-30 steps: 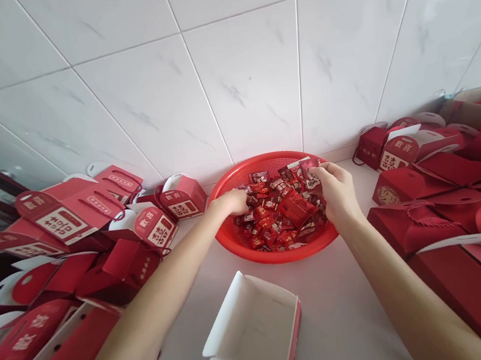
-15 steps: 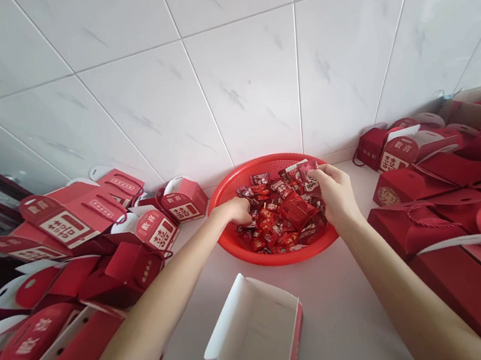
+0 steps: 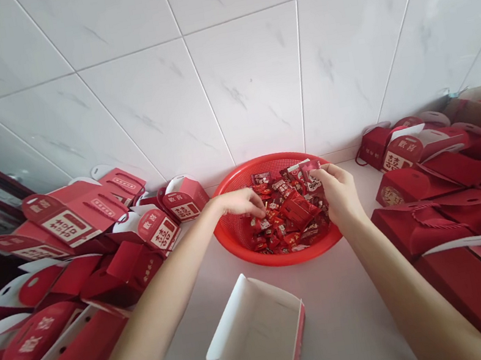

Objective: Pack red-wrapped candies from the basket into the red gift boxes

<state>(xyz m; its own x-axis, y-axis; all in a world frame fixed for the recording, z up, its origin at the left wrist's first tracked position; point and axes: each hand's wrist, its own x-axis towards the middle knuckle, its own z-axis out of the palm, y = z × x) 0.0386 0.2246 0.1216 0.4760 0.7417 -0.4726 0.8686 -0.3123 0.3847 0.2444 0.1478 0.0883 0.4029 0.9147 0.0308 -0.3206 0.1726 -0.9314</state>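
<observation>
A red plastic basket holds many small wrapped candies, mostly red. Over the basket's left part, my left hand has its fingers bent and pinched just above the candies; what is between them is too small to make out. My right hand, at the basket's right rim, is closed on a red candy packet. In front of the basket lies an open box, white inside with a red outer side, and nothing shows inside it.
Red gift boxes are piled on the left, some with open flaps. More red boxes fill the right side, with a brown carton behind them. A white tiled wall rises behind the basket.
My left hand has lifted a little out of the candies and shifted slightly right, its fingers now more visible. My right hand keeps its packet, almost in the same place.
</observation>
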